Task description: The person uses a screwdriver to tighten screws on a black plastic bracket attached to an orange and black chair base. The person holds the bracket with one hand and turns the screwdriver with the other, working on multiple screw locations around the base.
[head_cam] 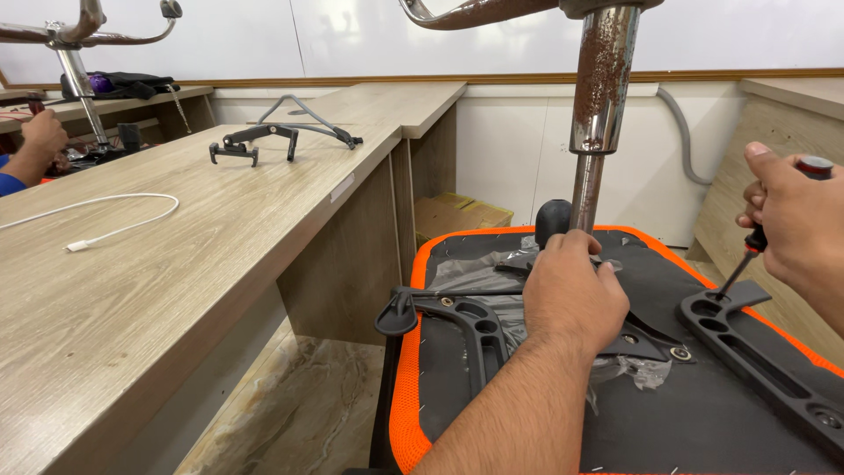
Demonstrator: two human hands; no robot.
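An upturned office chair seat (651, 422), black underneath with an orange rim, lies before me. A rusty chrome gas column (598, 97) rises from its middle. My left hand (571, 295) grips the black mechanism at the foot of that column. My right hand (796, 215) is shut on a screwdriver (747, 251) with a red and black handle. Its tip rests in the black plastic armrest bracket (756, 347) on the seat's right side. A second black bracket (462, 321) lies on the seat's left.
A long wooden desk (176, 264) runs along my left, carrying a white cable (114, 215) and black chair parts (264, 139). Another person's hand (40, 141) works at the far left. A cardboard box (462, 215) sits under the desk.
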